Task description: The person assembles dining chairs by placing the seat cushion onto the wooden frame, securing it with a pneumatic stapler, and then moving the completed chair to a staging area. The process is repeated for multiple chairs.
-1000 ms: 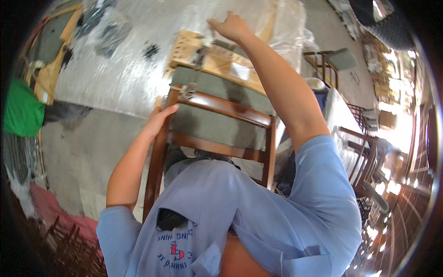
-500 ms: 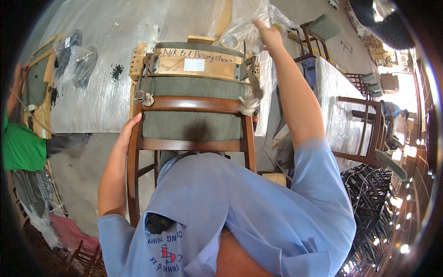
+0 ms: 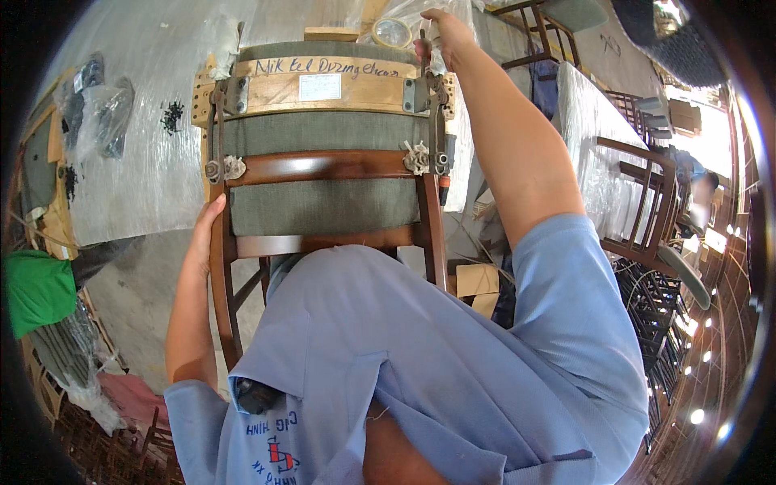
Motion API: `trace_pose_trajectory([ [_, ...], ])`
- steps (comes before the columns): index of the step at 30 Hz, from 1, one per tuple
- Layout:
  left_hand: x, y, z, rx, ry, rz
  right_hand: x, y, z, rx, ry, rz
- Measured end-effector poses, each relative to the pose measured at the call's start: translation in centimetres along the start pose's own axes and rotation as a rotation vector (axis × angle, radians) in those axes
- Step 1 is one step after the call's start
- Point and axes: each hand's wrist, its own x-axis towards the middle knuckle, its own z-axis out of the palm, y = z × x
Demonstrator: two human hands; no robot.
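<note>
A dark brown wooden chair frame [image 3: 323, 165] stands before me against a grey-green upholstered pad [image 3: 323, 208]. Behind its top rail is a pale wooden fixture board [image 3: 279, 90] with handwriting and a white label. Metal clamps flank it: a left clamp [image 3: 217, 133] and a right clamp [image 3: 437, 121], each with a whitish wrapped pad by the rail. My left hand [image 3: 212, 214] is closed around the chair's left upright. At the upper end of the right clamp's lever, my right hand [image 3: 449, 42] has its fingers around the metal, one finger sticking out; the grip is partly hidden.
A tape roll [image 3: 391, 33] lies behind the fixture on the plastic-covered table [image 3: 145, 194]. Left of it are black screws [image 3: 171, 117] and a plastic bag [image 3: 105, 113]. A person's green sleeve [image 3: 36, 291] shows at far left. Chairs [image 3: 647, 198] stand to the right.
The right clamp's lever has swung from tilted outward to upright beside the board. My right hand has moved left to its upper end. My left hand stays on the upright; the view has shifted slightly.
</note>
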Motion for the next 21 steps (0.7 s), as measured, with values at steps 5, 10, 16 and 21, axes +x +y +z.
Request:
trace_pose_trajectory([
  [5,-1.1,1.3,0.9,0.034,0.007,-0.006,2.3,0.9,0.3,-0.180,0.017,-0.099],
  [10,2.8,-1.0,-2.2,0.149,0.030,0.095,5.6,2.6,-2.4,-0.507,0.091,-0.336],
  [16,6.9,-4.4,-8.1,0.346,0.560,0.314,-10.6,11.6,-11.2,-0.357,0.270,-0.563],
  [21,11.0,0.3,-8.6,0.569,0.878,0.796,-22.0,21.1,-8.9,-0.605,0.056,0.185],
])
